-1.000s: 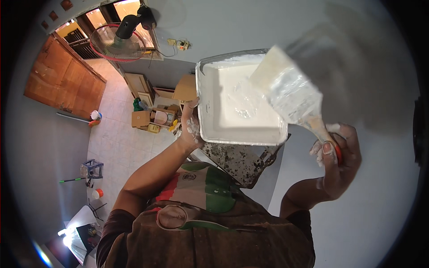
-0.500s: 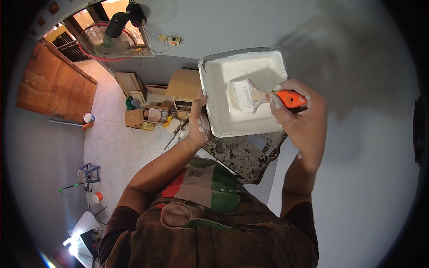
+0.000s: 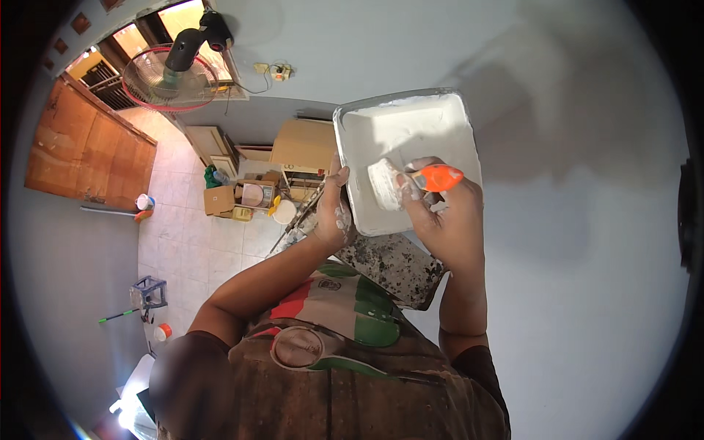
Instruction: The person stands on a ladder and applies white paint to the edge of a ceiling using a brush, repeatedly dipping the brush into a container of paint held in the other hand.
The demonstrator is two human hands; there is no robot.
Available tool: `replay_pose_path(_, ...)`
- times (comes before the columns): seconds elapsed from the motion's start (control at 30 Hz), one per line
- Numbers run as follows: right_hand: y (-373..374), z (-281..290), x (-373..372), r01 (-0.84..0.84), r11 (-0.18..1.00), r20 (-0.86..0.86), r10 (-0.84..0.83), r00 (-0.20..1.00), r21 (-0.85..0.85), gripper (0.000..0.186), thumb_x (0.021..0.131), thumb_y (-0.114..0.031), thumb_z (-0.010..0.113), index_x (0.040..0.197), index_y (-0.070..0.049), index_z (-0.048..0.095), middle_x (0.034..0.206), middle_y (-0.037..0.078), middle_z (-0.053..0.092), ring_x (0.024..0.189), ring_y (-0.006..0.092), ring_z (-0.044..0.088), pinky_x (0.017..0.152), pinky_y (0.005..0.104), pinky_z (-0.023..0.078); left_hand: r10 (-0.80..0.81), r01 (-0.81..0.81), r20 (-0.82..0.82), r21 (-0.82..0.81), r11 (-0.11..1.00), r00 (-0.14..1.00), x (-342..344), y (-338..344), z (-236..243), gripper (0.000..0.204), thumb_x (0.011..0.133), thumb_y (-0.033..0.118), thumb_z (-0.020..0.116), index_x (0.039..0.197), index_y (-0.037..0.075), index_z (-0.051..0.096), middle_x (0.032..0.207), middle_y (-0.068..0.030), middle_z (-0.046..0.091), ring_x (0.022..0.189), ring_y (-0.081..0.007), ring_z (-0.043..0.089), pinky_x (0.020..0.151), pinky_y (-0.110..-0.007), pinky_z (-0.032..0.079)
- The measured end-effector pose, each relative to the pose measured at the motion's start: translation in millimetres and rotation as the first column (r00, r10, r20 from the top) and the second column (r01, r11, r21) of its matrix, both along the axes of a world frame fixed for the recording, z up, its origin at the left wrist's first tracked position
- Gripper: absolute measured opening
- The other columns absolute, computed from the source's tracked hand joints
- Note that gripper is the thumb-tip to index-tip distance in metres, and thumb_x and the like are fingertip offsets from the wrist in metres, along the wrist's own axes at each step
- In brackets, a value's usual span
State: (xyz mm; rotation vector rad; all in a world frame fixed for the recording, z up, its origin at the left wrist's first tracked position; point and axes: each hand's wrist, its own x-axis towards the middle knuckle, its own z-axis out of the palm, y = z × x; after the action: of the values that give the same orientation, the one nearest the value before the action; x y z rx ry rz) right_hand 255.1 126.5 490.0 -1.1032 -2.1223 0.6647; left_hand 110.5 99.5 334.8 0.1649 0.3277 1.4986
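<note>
The right hand (image 3: 451,226) pinches the brush (image 3: 438,177) by its orange handle between thumb and fingers, its bristles pointing left inside the white tub (image 3: 403,117), which is held between both hands. The left hand (image 3: 336,214) grips the tub's left side, thumb along the wall, other fingers mostly hidden. Below is a speckled board (image 3: 389,270), then boxes (image 3: 219,200) on the floor (image 3: 180,227) and a fan (image 3: 169,77).
</note>
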Motion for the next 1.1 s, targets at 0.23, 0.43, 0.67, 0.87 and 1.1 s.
replay_pose_path(0.23, 1.1, -7.0, -0.9, 0.028, 0.999, -0.119, -0.031, 0.992, -0.027, 0.012, 0.092, -0.007, 0.07, 0.094, 0.004, 0.066, 0.076, 0.009, 0.065, 0.061, 0.0122, 0.061, 0.059, 0.0281, 0.049, 0.026, -0.03, -0.088, -0.046, 0.999, 0.996, 2.1, 4.9, 4.4, 0.076, 0.104, 0.033, 0.045, 0.166, 0.013, 0.006, 0.158, -0.0155, 0.038, 0.142, -0.0305, 0.046, 0.117, -0.046, 0.039)
replay_pose_path(0.43, 4.8, -9.7, -4.8, 0.083, 0.996, -0.17, -0.085, 0.982, -0.024, 0.008, 0.092, -0.003, 0.068, 0.09, 0.003, 0.064, 0.07, 0.005, 0.062, 0.059, 0.0083, 0.058, 0.057, 0.0252, 0.046, 0.006, 0.005, -0.174, 0.066, 0.998, 0.985, -0.9, 6.1, 16.0, 0.075, 0.103, 0.033, 0.044, 0.166, 0.014, 0.007, 0.16, -0.015, 0.034, 0.144, -0.0287, 0.043, 0.117, -0.045, 0.038)
replay_pose_path(0.67, 2.9, -7.1, 0.9, 0.137, 0.987, -0.116, -0.147, 0.982, -0.084, 0.006, 0.092, -0.001, 0.067, 0.088, 0.002, 0.064, 0.07, 0.005, 0.063, 0.061, 0.0088, 0.06, 0.059, 0.0247, 0.047, 0.018, -0.008, -0.224, 0.047, 0.999, 0.974, 2.1, 9.5, 7.3, 0.071, 0.103, 0.034, 0.042, 0.165, 0.014, 0.013, 0.157, -0.0151, 0.038, 0.142, -0.0274, 0.045, 0.116, -0.043, 0.04)
replay_pose_path(0.87, -1.4, -18.6, 15.0, 0.27, 0.955, -0.3, -0.295, 0.907, -0.121, 0.002, 0.093, 0.003, 0.067, 0.093, 0.004, 0.067, 0.078, 0.006, 0.068, 0.066, 0.0103, 0.064, 0.062, 0.025, 0.05, 0.008, -0.001, -0.308, 0.024, 1.0, 0.951, -0.3, 7.4, 12.0, 0.072, 0.102, 0.038, 0.043, 0.164, 0.014, 0.015, 0.155, -0.0151, 0.04, 0.142, -0.028, 0.046, 0.116, -0.044, 0.041)
replay_pose_path(1.1, -21.8, -20.2, 28.6, 0.473, 0.852, -0.652, -0.492, 0.577, -0.224, 0.011, 0.095, -0.005, 0.067, 0.097, 0.006, 0.066, 0.083, 0.01, 0.07, 0.068, 0.0136, 0.067, 0.066, 0.0273, 0.054, 0.129, -0.038, -0.59, 0.163, 0.986, 0.797, 0.7, 10.0, -8.5, 0.073, 0.102, 0.036, 0.042, 0.165, 0.012, 0.014, 0.157, -0.0145, 0.036, 0.144, -0.0265, 0.04, 0.118, -0.042, 0.034)
